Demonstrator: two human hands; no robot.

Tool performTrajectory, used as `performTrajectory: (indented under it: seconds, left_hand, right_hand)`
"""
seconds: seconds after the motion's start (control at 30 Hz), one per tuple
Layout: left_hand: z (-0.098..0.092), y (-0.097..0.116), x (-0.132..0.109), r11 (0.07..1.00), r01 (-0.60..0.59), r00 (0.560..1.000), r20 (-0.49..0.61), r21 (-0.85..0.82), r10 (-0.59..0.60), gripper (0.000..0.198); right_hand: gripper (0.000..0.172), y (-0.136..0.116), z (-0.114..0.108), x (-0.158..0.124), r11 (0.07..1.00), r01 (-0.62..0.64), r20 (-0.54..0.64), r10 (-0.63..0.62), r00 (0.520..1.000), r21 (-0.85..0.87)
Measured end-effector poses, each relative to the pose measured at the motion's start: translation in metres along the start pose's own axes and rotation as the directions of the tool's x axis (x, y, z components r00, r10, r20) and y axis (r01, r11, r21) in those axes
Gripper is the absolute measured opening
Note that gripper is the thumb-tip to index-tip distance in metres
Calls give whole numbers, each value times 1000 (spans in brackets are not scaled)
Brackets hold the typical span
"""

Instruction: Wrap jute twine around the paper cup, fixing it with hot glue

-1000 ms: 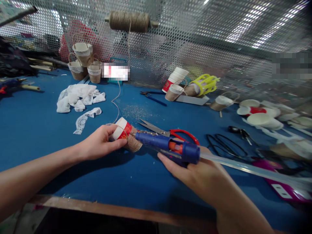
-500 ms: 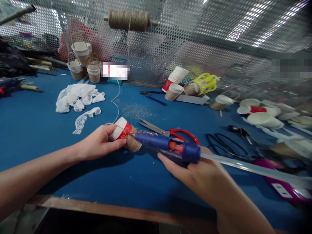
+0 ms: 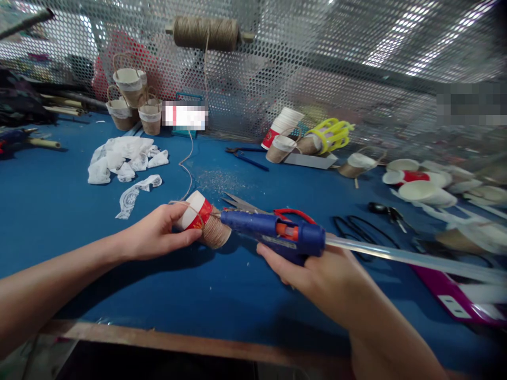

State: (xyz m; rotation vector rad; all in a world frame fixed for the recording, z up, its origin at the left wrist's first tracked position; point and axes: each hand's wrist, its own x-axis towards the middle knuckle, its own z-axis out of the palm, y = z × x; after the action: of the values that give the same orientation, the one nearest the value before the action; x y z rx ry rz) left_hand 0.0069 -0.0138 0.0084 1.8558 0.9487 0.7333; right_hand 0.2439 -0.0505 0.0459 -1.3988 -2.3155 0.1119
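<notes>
I see the left hand (image 3: 158,237) closed around the paper cup (image 3: 197,212), with the thumb on top and the other fingers curled below it, so the cup is pinched at its white rim end. The cup is on its side just above the blue surface (image 3: 59,211), near the front middle. Its narrow end is wrapped in brown twine, and a red band shows between the twine and the white part. The right hand (image 3: 317,274) is wrapped tight around the grip of the blue glue gun (image 3: 277,235), and the metal tip of the gun touches the cup where the twine meets the red band. A long clear glue stick (image 3: 396,257) comes out from the back of the gun toward the right. Red-handled scissors (image 3: 293,214) lie on the surface just behind the gun (the gun partly hides them). A thin strand goes from the cup up over the surface toward the twine spool (image 3: 206,32), which hangs on the mesh wall (image 3: 356,79). To the far left lie white lace pieces (image 3: 119,158) and some small wrapped baskets (image 3: 132,100). Black scissors (image 3: 356,232) lie to the right, well apart from the cup.
</notes>
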Motion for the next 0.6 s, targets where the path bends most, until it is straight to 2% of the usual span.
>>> performTrajectory:
  seconds: [0.1,0.33,0.5,0.6]
  left_hand:
    - [0,0,0,999,-24,1000,18,36,23,20]
    - [-1,-1,-1,995,-58,998,42,85,54,20]
    - [-1,1,0,995,-47,998,33,89,44,21]
    - [0,1,0,996,-54,998,27,70,53,20]
  right_hand:
    - [17,6,2,-1,999,-36,31,37,999,-37]
    - [18,5,2,-5,1000,-22,47,23,999,-19]
    - [19,0,-2,3,985,-166,83,162,983,41]
    - [20,0,-3,7,980,-186,96,179,979,73]
